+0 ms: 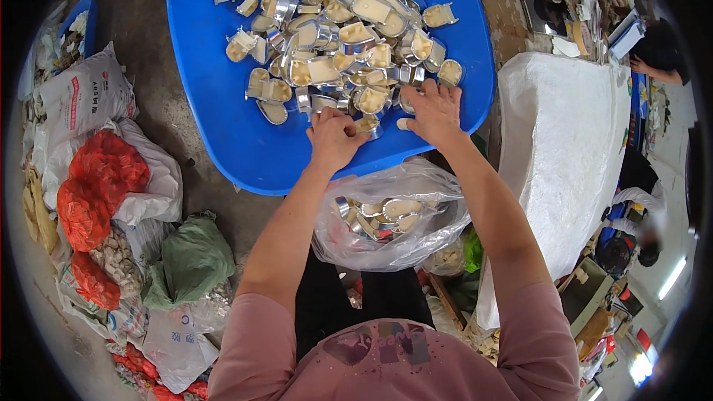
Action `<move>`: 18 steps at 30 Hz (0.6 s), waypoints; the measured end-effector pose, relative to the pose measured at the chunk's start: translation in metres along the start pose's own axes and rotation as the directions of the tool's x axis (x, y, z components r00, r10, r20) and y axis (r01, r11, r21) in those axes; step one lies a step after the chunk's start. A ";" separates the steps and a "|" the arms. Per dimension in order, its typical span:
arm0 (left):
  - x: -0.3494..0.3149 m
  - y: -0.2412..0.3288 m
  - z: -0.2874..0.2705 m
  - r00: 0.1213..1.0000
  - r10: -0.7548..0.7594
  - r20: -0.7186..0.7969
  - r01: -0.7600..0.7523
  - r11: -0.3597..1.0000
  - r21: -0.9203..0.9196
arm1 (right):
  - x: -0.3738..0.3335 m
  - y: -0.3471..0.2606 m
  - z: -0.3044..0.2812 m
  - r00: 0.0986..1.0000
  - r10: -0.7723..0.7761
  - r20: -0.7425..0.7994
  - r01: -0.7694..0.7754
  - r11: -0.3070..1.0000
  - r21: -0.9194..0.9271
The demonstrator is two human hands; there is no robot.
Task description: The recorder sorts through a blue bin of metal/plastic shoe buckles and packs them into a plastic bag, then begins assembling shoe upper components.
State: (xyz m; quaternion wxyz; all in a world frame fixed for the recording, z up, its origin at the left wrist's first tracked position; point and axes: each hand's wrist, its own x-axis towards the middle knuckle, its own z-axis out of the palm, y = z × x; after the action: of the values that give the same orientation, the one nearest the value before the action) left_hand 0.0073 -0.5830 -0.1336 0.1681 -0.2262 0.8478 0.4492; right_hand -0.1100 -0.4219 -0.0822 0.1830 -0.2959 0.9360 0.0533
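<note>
A heap of small curved plastic parts (pixel 349 44), cream inside and shiny chrome outside, lies in a wide blue basin (pixel 212 115). My left hand (pixel 334 137) is at the heap's near edge, its fingers bent and closed on one chrome-and-cream part (pixel 368 127). To its right, my right hand (pixel 434 113) spreads its fingers over the near right side of the heap, touching parts there. A small cream piece shows at its thumb tip. Below the basin's near rim, a clear plastic bag (pixel 356 249) stands open with more of these parts (pixel 390 215) inside.
Red bags (pixel 96 186), a green sack (pixel 189 260) and a printed white sack (pixel 89 96) crowd the left floor. A large white wrapped block (pixel 561 156) stands close on my right. Other people (pixel 635 204) are at the far right.
</note>
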 end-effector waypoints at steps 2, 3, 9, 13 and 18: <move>-0.002 -0.002 0.002 0.999 0.033 0.005 -0.033 0.999 -0.017 | 0.004 -0.002 0.001 1.000 0.013 0.021 -0.012 0.998 -0.056; -0.002 -0.001 0.001 0.998 0.062 0.008 -0.062 0.997 -0.034 | 0.006 -0.003 0.006 1.000 0.008 -0.001 -0.008 0.998 -0.061; 0.004 0.009 -0.012 0.993 0.000 0.116 -0.002 1.000 0.012 | 0.001 0.013 0.000 0.999 0.032 -0.032 -0.022 0.960 0.279; 0.002 0.015 -0.016 0.992 -0.006 0.125 -0.004 0.996 0.085 | -0.018 0.013 -0.015 0.981 0.195 -0.006 -0.068 0.373 0.925; 0.005 0.021 -0.023 0.973 -0.095 0.212 0.033 0.960 0.279 | -0.071 0.009 -0.029 0.991 -0.006 0.137 -0.135 -0.222 0.966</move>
State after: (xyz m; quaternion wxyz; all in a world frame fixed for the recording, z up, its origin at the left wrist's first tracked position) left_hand -0.0099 -0.5928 -0.1089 0.3063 -0.1766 0.8696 0.3447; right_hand -0.0699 -0.3824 -0.0289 0.3843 0.0094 0.6308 -0.6740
